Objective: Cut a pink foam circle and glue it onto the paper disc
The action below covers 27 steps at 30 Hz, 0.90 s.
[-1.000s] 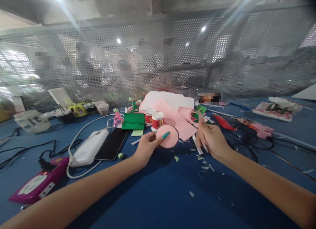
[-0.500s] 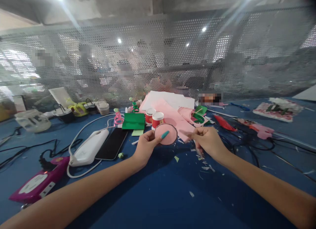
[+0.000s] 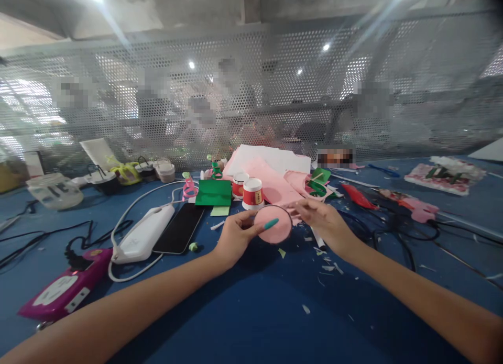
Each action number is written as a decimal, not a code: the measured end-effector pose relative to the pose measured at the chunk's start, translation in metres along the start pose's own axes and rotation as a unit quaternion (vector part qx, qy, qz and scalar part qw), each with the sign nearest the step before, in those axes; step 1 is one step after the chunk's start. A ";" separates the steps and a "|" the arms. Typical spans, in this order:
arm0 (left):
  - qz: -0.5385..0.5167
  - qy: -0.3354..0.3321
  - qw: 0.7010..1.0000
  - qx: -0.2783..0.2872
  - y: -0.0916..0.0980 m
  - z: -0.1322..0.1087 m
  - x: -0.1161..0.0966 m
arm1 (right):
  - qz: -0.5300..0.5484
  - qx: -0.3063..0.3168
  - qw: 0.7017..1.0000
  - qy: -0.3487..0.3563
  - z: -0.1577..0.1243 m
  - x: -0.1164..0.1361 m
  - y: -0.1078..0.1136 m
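My left hand (image 3: 234,236) is closed on a round pink disc with a dark rim (image 3: 274,224), thumb with a teal nail pressed on its face, just above the blue table. My right hand (image 3: 324,222) is at the disc's right edge, its fingers pinched together near the rim; what they pinch is too small to make out. A white stick-like tool (image 3: 316,238) lies on the table under the right hand. Pink paper sheets (image 3: 275,186) lie just behind the disc.
Two small red-and-white cups (image 3: 252,194) and green paper (image 3: 214,192) stand behind the disc. A black phone (image 3: 178,229), a white device with cord (image 3: 143,233) and a magenta tool (image 3: 63,290) lie left. Black cables (image 3: 393,217) and paper scraps spread right. A perforated metal screen (image 3: 251,91) closes the back.
My right hand left the white stick on the table and moved left to the disc's right edge, fingers pinching. The left hand shifted the disc slightly right and lower.
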<state>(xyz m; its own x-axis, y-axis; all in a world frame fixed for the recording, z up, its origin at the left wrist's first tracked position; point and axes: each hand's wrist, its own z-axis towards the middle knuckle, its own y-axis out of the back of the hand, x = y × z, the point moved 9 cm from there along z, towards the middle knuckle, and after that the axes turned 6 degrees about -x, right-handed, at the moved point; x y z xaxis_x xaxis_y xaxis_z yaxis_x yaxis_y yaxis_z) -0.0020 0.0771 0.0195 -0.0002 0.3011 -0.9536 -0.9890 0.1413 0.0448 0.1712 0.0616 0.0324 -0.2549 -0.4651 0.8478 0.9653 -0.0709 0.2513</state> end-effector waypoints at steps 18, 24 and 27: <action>0.107 -0.136 0.984 0.035 -0.006 -0.014 -0.023 | -0.130 0.103 0.986 0.017 -0.016 0.008 -0.032; 0.133 -0.184 0.974 0.022 -0.003 -0.019 -0.031 | -0.237 0.069 0.963 0.106 -0.017 0.021 -0.027; 0.148 -0.212 0.966 0.026 -0.004 -0.021 -0.035 | -0.242 0.066 0.959 0.130 -0.017 0.023 -0.027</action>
<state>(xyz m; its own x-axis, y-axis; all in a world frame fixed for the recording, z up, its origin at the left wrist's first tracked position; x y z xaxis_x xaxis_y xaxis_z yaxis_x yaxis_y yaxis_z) -0.0008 0.0459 0.0467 -0.2108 0.6927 -0.6897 -0.9460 0.0332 0.3225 0.1403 0.0374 0.0371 -0.6328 -0.6110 0.4757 0.7168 -0.2299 0.6583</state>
